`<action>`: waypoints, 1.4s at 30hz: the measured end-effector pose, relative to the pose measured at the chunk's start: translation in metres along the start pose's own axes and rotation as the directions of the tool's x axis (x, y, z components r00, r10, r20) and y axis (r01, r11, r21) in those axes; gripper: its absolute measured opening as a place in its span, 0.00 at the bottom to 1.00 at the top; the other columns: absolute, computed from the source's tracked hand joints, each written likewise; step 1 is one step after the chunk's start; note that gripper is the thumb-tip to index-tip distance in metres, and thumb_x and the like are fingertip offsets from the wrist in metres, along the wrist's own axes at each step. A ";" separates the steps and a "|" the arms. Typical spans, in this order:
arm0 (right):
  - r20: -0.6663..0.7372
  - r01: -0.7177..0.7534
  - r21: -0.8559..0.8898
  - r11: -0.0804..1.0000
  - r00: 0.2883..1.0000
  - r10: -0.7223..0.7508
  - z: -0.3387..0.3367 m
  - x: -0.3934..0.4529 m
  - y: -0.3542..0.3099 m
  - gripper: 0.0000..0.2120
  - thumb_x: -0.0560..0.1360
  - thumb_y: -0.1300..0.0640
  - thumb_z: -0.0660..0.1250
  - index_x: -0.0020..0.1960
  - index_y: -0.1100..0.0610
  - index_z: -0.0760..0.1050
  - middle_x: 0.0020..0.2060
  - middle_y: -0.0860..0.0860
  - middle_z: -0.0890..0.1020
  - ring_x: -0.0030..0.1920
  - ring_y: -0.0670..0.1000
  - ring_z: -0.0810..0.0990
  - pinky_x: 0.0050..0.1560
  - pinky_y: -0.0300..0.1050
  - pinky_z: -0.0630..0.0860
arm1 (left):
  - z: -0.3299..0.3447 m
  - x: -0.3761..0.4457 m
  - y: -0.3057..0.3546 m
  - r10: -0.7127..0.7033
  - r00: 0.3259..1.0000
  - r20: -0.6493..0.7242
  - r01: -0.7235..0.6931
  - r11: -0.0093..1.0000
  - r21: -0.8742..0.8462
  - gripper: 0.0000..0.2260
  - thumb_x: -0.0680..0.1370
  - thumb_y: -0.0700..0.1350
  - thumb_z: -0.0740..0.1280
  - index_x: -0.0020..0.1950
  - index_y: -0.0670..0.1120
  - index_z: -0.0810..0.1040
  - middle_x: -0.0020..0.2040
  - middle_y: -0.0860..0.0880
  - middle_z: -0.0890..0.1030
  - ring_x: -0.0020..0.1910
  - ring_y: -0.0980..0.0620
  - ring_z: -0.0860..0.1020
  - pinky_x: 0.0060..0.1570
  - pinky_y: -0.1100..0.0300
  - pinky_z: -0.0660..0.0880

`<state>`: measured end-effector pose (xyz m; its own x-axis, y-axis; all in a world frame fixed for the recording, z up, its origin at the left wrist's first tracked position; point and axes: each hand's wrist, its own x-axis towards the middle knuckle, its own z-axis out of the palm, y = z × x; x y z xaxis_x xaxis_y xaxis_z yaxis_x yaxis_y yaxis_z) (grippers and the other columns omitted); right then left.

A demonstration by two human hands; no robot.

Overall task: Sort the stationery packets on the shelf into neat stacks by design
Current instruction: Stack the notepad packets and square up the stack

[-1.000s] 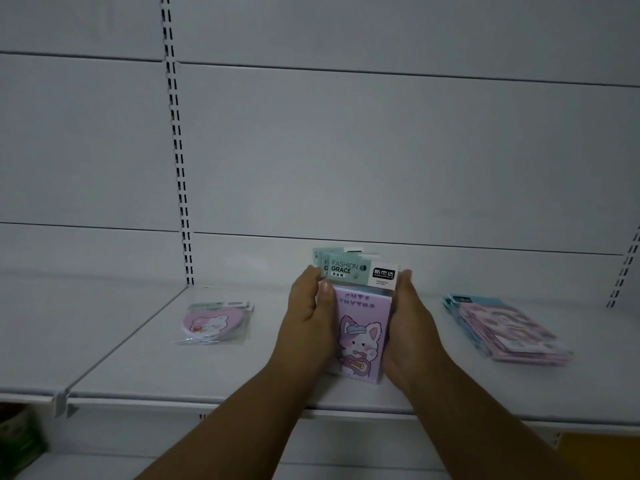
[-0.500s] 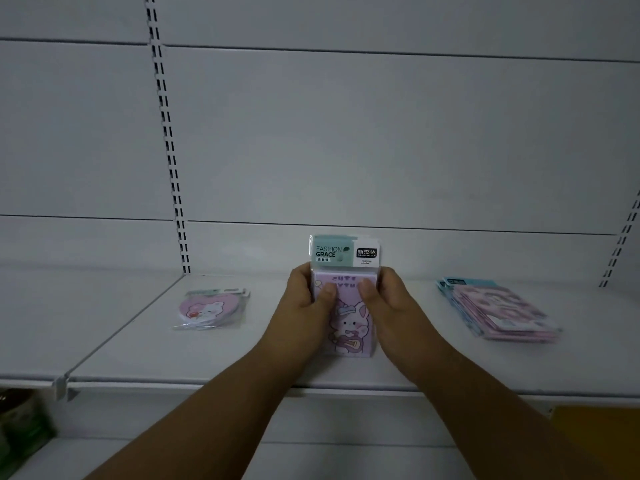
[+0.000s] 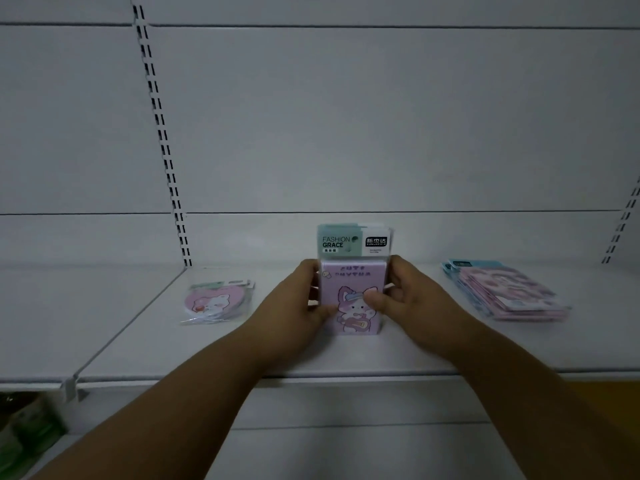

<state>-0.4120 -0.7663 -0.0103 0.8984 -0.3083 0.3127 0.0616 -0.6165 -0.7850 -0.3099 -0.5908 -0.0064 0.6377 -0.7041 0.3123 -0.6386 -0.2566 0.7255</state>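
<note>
A bundle of purple packets (image 3: 351,271) with a cartoon bunny and green "FASHION GRACE" headers stands upright on the white shelf (image 3: 311,355), in the middle. My left hand (image 3: 294,306) grips its left side, thumb across the front. Its right side is held by my right hand (image 3: 408,299), thumb on the bunny picture. The headers line up squarely. To the left lie round pink packets (image 3: 216,301) in a small pile. A flat stack of pink and blue packets (image 3: 505,289) lies to the right.
White back panels with slotted uprights (image 3: 162,140) rise behind the shelf. A shelf divider edge (image 3: 128,323) runs diagonally at the left. Green items (image 3: 24,431) sit on a lower level at bottom left. Something yellow (image 3: 602,393) shows under the shelf at right.
The fanned-out headers have been squared into one aligned bundle. My thumbs have moved onto the front of the packets. The view has shifted slightly.
</note>
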 end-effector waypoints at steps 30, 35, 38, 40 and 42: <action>-0.027 -0.409 -0.243 0.879 0.909 0.416 -0.005 0.050 0.014 0.22 0.73 0.40 0.68 0.38 0.60 0.79 0.32 0.53 0.77 0.32 0.48 0.72 0.33 0.42 0.64 | 0.001 0.058 -0.007 -0.408 0.903 0.137 0.369 0.898 0.238 0.15 0.79 0.51 0.64 0.57 0.42 0.82 0.55 0.45 0.80 0.51 0.49 0.76 0.52 0.58 0.70; -0.036 -0.299 -0.429 0.852 0.948 0.315 -0.013 0.029 0.010 0.33 0.77 0.34 0.50 0.45 0.62 0.78 0.42 0.57 0.79 0.42 0.54 0.77 0.47 0.48 0.71 | 0.000 0.044 -0.004 -0.329 0.943 0.041 0.293 0.885 0.361 0.18 0.82 0.52 0.58 0.62 0.42 0.77 0.57 0.42 0.80 0.52 0.46 0.77 0.54 0.55 0.72; -0.002 -0.157 -0.506 0.848 0.984 0.181 -0.018 0.003 0.011 0.25 0.76 0.34 0.55 0.36 0.55 0.72 0.34 0.52 0.74 0.35 0.49 0.72 0.40 0.44 0.69 | -0.003 0.018 -0.007 -0.228 0.973 -0.037 0.225 0.901 0.371 0.15 0.80 0.57 0.60 0.49 0.46 0.78 0.46 0.48 0.81 0.44 0.51 0.77 0.42 0.57 0.71; 0.049 -0.094 -0.510 0.855 0.989 0.138 -0.017 -0.006 0.014 0.17 0.74 0.40 0.66 0.37 0.53 0.75 0.34 0.48 0.78 0.36 0.47 0.74 0.38 0.43 0.70 | -0.001 0.005 -0.008 -0.171 0.985 0.024 0.140 0.872 0.469 0.13 0.77 0.59 0.64 0.45 0.50 0.78 0.42 0.52 0.80 0.41 0.55 0.76 0.39 0.60 0.72; 0.048 -0.069 -0.518 0.853 0.993 0.109 -0.012 -0.007 0.016 0.12 0.72 0.46 0.71 0.41 0.54 0.79 0.37 0.48 0.81 0.38 0.46 0.77 0.41 0.42 0.72 | 0.003 0.002 -0.009 -0.126 0.991 0.054 0.077 0.841 0.536 0.11 0.76 0.58 0.66 0.45 0.51 0.78 0.41 0.53 0.80 0.40 0.55 0.77 0.37 0.61 0.72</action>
<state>-0.4222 -0.7828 -0.0182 0.9195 -0.3386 0.1997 -0.2340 -0.8796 -0.4142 -0.3040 -0.5921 -0.0146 0.6886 -0.7011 0.1851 -0.7184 -0.6251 0.3051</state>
